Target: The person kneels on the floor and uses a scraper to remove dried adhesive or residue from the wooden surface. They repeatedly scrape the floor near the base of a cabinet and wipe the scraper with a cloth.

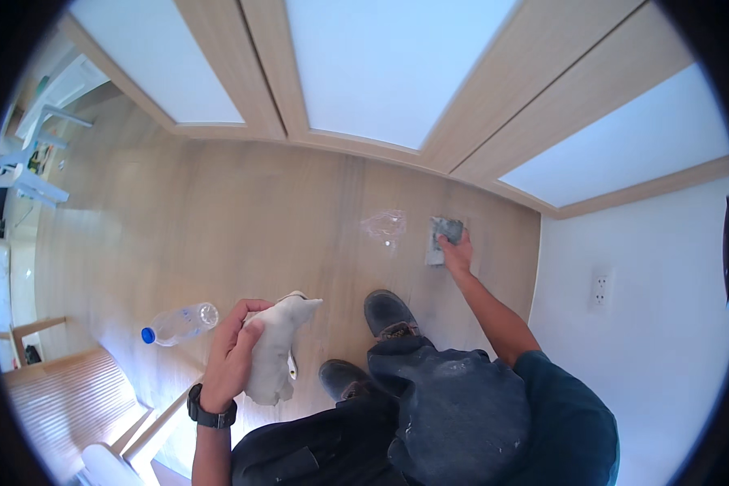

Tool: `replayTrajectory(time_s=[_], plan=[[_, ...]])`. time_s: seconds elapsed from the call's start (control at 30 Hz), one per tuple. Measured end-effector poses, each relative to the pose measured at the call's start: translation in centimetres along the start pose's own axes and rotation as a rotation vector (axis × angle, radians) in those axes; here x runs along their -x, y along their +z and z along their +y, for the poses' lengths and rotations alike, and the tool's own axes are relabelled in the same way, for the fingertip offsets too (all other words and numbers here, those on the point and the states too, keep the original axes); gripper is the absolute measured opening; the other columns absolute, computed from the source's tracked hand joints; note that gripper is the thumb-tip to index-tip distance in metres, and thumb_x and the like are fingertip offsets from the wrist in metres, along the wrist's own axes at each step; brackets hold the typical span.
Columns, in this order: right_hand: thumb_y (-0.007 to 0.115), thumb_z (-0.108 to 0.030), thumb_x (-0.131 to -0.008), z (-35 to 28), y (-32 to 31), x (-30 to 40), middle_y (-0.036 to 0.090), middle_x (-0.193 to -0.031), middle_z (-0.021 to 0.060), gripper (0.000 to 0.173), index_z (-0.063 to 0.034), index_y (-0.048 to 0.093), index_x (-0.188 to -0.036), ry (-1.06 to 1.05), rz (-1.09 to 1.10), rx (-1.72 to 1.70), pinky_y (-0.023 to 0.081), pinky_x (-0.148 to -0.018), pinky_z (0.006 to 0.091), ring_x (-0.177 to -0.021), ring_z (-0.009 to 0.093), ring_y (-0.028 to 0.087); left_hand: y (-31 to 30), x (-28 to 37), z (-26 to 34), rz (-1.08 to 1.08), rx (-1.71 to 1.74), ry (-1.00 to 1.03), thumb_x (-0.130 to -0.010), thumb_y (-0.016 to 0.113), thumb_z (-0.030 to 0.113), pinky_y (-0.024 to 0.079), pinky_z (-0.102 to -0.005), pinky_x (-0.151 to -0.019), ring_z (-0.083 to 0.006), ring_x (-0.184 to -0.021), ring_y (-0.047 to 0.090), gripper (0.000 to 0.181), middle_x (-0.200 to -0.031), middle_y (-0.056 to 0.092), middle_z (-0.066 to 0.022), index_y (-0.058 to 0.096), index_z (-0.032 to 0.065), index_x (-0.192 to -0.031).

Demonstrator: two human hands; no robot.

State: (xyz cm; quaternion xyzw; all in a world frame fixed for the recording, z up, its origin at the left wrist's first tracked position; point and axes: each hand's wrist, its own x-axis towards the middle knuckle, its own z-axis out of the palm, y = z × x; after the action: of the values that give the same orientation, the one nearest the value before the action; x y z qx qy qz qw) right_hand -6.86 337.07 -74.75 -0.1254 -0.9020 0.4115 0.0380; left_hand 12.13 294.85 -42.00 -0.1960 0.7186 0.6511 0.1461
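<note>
My left hand [234,352] grips a crumpled off-white cloth [273,352] above the floor. A thin handle-like end [292,367] shows beside the cloth; the rest of that object is hidden. My right hand [457,246] reaches down and presses on a grey, stained pad or folded cloth [435,252] lying on the wood-look floor [249,206]. Left of that pad, a pinkish scribble-like mark [384,225] with small white spots is on the floor. Near my left hand, a clear plastic bottle [182,325] with a blue cap lies on its side.
Wood-framed doors with white panels [389,67] stand ahead. On the right is a white wall [619,358] with a socket [600,290]. A wooden chair with a ribbed surface [79,401] stands lower left, and white furniture [30,182] farther left. My shoes [390,313] are just below the mark.
</note>
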Motion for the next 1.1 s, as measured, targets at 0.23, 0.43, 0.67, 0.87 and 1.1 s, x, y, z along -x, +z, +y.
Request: replayTrajectory(time_s=[0.23, 0.43, 0.67, 0.87, 1.1], plan=[[0.063, -0.017, -0.09, -10.8, 1.8, 0.0, 0.069, -0.102, 0.0213, 0.022, -0.0078, 0.058, -0.11, -0.306, -0.223, 0.433, 0.051, -0.082, 0.051, -0.094, 0.04, 0.066, -2.6, 3.3, -1.5, 0.118, -0.26, 0.078, -0.08, 0.081, 0.027, 0.054, -0.0327, -0.077, -0.0182, -0.088, 0.065, 0.045, -0.097, 0.067, -0.0106, 0.058, 0.0032, -0.111], [0.053, -0.013, -0.094, -11.0, 3.1, -8.9, 0.069, -0.111, 0.0128, 0.028, -0.0136, 0.063, -0.12, -0.747, -0.217, 0.557, 0.052, -0.084, 0.0489, -0.101, 0.035, 0.066, -2.6, 1.7, -2.9, 0.081, -0.26, 0.111, -0.082, 0.08, 0.025, 0.053, -0.0302, -0.079, -0.0158, -0.09, 0.066, 0.046, -0.099, 0.067, -0.0096, 0.056, 0.0025, -0.114], [0.047, -0.013, -0.094, -11.5, 7.1, -7.2, 0.069, -0.115, 0.0125, 0.032, -0.0155, 0.067, -0.119, -0.778, -0.303, 0.485, 0.055, -0.086, 0.042, -0.103, 0.035, 0.066, -2.2, 0.8, -2.6, 0.095, -0.203, 0.082, -0.082, 0.078, 0.027, 0.052, -0.0327, -0.077, -0.0181, -0.088, 0.064, 0.044, -0.095, 0.066, -0.0108, 0.057, 0.0024, -0.112], [0.05, -0.01, -0.092, -16.1, 9.5, -5.1, 0.069, -0.113, 0.0129, 0.032, -0.014, 0.067, -0.119, -0.753, -0.323, 0.417, 0.053, -0.086, 0.0438, -0.102, 0.035, 0.066, -2.9, 0.7, -2.7, 0.091, -0.214, 0.039, -0.082, 0.077, 0.028, 0.052, -0.0326, -0.077, -0.0183, -0.088, 0.065, 0.043, -0.095, 0.068, -0.0124, 0.058, 0.0023, -0.111], [0.059, -0.006, -0.085, -16.3, 9.0, 0.2, 0.068, -0.112, 0.0141, 0.032, -0.0096, 0.067, -0.116, -0.837, -0.649, 0.405, 0.051, -0.09, 0.044, -0.1, 0.035, 0.064, -2.3, -0.7, -2.7, 0.044, -0.3, 0.096, -0.085, 0.075, 0.032, 0.052, -0.0328, -0.077, -0.0192, -0.087, 0.066, 0.045, -0.095, 0.069, -0.0139, 0.059, 0.0006, -0.113]])
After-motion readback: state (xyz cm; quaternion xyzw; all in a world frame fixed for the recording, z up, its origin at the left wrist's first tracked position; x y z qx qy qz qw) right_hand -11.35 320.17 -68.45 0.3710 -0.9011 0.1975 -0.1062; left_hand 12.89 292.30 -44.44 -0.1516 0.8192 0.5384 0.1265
